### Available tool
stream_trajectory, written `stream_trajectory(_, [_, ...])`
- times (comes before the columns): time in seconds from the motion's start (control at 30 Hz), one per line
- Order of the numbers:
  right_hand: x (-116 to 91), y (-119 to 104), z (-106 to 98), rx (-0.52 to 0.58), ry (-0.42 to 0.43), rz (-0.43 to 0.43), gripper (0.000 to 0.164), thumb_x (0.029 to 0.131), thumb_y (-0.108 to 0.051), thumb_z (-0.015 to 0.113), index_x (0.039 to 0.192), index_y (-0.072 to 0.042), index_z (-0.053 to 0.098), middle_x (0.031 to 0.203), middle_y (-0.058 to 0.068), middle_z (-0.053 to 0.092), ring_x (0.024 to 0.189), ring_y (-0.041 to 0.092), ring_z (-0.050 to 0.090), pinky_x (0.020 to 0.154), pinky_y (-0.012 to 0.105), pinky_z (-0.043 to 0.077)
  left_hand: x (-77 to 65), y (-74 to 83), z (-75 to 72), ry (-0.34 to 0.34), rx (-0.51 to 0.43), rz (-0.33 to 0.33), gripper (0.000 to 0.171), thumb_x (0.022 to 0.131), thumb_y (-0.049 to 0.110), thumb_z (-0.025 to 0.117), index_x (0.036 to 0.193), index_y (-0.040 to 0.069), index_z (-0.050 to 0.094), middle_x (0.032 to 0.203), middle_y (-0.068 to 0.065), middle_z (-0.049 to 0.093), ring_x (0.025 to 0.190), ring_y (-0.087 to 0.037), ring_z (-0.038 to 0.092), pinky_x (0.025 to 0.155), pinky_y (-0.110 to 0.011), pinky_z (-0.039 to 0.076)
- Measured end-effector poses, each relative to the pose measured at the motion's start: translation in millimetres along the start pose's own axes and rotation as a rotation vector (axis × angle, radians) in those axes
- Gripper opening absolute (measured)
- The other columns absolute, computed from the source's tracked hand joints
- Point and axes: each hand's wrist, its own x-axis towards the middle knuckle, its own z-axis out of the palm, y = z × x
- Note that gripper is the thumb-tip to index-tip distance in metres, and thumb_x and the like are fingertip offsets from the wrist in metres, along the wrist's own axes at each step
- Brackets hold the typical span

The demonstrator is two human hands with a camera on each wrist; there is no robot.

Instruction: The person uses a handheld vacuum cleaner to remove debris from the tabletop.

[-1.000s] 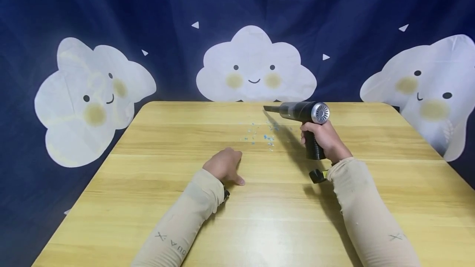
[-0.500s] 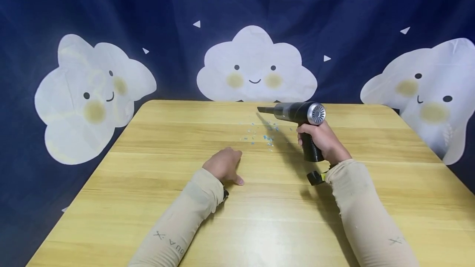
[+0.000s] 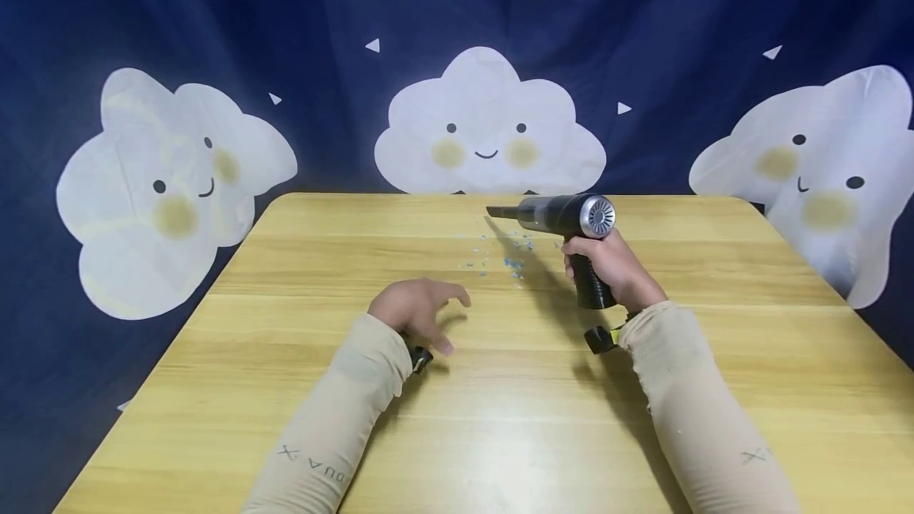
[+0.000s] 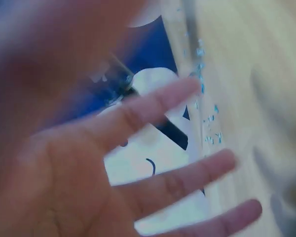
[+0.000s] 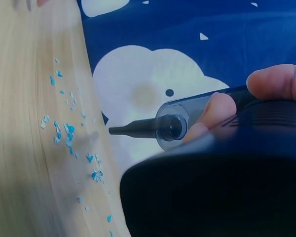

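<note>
To the left of the right grip [image 3: 620, 266], blue flecks [image 3: 512, 263] lie scattered across the tabletop [image 3: 500, 435]. That grip is wrapped round the handle [image 3: 594, 290] of a black pistol-shaped device [image 3: 550, 214], whose nozzle [image 3: 503, 212] points ahead and leftward. The left grip [image 3: 420, 309] is wide, fingers spread, with the flecks ahead and to its right. Beyond both grips hangs a navy backdrop [image 3: 328, 22] with white clouds [image 3: 489, 101]; in the right wrist view, the handle blocks part of it.

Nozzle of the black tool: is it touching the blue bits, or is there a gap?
Apart. The right wrist view shows it: a strip of bare table is visible between the nozzle and the blue bits.
</note>
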Motion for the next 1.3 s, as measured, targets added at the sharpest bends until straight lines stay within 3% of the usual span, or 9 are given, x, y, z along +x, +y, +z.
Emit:
stream_trajectory(0.13, [1, 0, 1, 0.000, -0.003, 0.006, 0.016, 0.086, -0.005, 0.054, 0.096, 0.006, 0.048, 0.065, 0.006, 0.054, 0.056, 0.018, 0.054, 0.053, 0.029, 0.048, -0.7, -2.0, -2.6, -0.068, -0.057, 0.154, 0.110, 0.050, 0.028, 0.094, 0.140, 0.032, 0.030, 0.148, -0.012, 0.028, 0.128, -0.029, 0.037, 0.099, -0.047, 0.038])
stream_trajectory(0.27, [1, 1, 1, 0.006, -0.005, 0.005, 0.012, 0.087, -0.005, 0.054, 0.093, 0.004, 0.049, 0.066, 0.007, 0.054, 0.057, 0.020, 0.054, 0.053, 0.029, 0.048, 6.8, -1.8, 3.9, -0.002, -0.182, 0.392, 0.118, 0.051, 0.024, 0.093, 0.142, 0.021, 0.018, 0.145, -0.018, 0.020, 0.132, -0.036, 0.030, 0.104, -0.051, 0.034])
stream_trajectory(0.43, [1, 0, 2, 0.007, -0.014, 0.008, 0.014, 0.085, -0.005, 0.055, 0.095, 0.002, 0.049, 0.067, 0.008, 0.053, 0.056, 0.020, 0.054, 0.053, 0.029, 0.049, 20.6, 0.5, 10.8, 0.420, -0.242, 0.627, 0.090, 0.061, 0.031, 0.081, 0.126, 0.007, 0.024, 0.127, -0.016, 0.027, 0.115, -0.034, 0.039, 0.091, -0.050, 0.045])
stream_trajectory(0.53, [1, -1, 3, 0.010, -0.019, 0.005, 0.015, 0.085, -0.005, 0.055, 0.096, 0.003, 0.049, 0.069, 0.008, 0.053, 0.056, 0.019, 0.054, 0.054, 0.029, 0.049, 22.7, 0.2, 8.3, 0.696, -0.266, 0.627, 0.054, 0.075, 0.029, 0.055, 0.112, 0.002, 0.028, 0.111, -0.018, 0.031, 0.101, -0.034, 0.037, 0.082, -0.048, 0.042])
stream_trajectory(0.63, [2, -1, 3, 0.017, -0.021, 0.002, 0.015, 0.084, -0.005, 0.055, 0.096, 0.002, 0.049, 0.070, 0.008, 0.053, 0.056, 0.018, 0.054, 0.053, 0.029, 0.049, 22.2, -0.2, 3.9, 0.800, -0.275, 0.485, 0.038, 0.087, 0.029, 0.034, 0.111, 0.000, 0.033, 0.107, -0.021, 0.036, 0.100, -0.033, 0.037, 0.082, -0.048, 0.037])
stream_trajectory(0.8, [2, 0, 4, 0.018, -0.020, 0.009, 0.013, 0.084, -0.004, 0.054, 0.095, 0.001, 0.049, 0.069, 0.008, 0.053, 0.054, 0.018, 0.053, 0.052, 0.029, 0.048, 21.4, -1.0, 1.1, 0.627, -0.218, 0.120, 0.054, 0.098, 0.045, 0.038, 0.133, 0.005, 0.037, 0.130, -0.024, 0.043, 0.116, -0.035, 0.042, 0.096, -0.053, 0.038])
stream_trajectory(0.93, [2, 1, 4, 0.011, -0.022, 0.008, 0.014, 0.084, -0.004, 0.054, 0.095, 0.003, 0.049, 0.069, 0.008, 0.053, 0.055, 0.021, 0.054, 0.053, 0.029, 0.048, 22.4, -4.2, 3.6, 0.413, -0.112, -0.052, 0.075, 0.090, 0.047, 0.057, 0.147, 0.008, 0.026, 0.146, -0.020, 0.036, 0.131, -0.035, 0.036, 0.105, -0.052, 0.036])
stream_trajectory(1.13, [3, 1, 4, 0.016, -0.028, 0.004, 0.015, 0.083, -0.004, 0.055, 0.095, 0.001, 0.049, 0.068, 0.009, 0.053, 0.054, 0.020, 0.054, 0.054, 0.031, 0.049, 19.5, -5.6, 6.2, 0.227, 0.016, -0.160, 0.084, 0.085, 0.045, 0.068, 0.148, 0.009, 0.026, 0.148, -0.020, 0.036, 0.135, -0.036, 0.032, 0.109, -0.050, 0.032])
stream_trajectory(1.3, [3, 0, 5, 0.010, -0.027, 0.002, 0.013, 0.084, -0.003, 0.054, 0.095, 0.001, 0.049, 0.067, 0.009, 0.054, 0.054, 0.022, 0.054, 0.054, 0.032, 0.050, 17.9, -7.4, 9.8, 0.181, 0.058, -0.144, 0.063, 0.079, 0.041, 0.075, 0.127, 0.007, 0.052, 0.128, -0.014, 0.056, 0.117, -0.031, 0.051, 0.098, -0.046, 0.044])
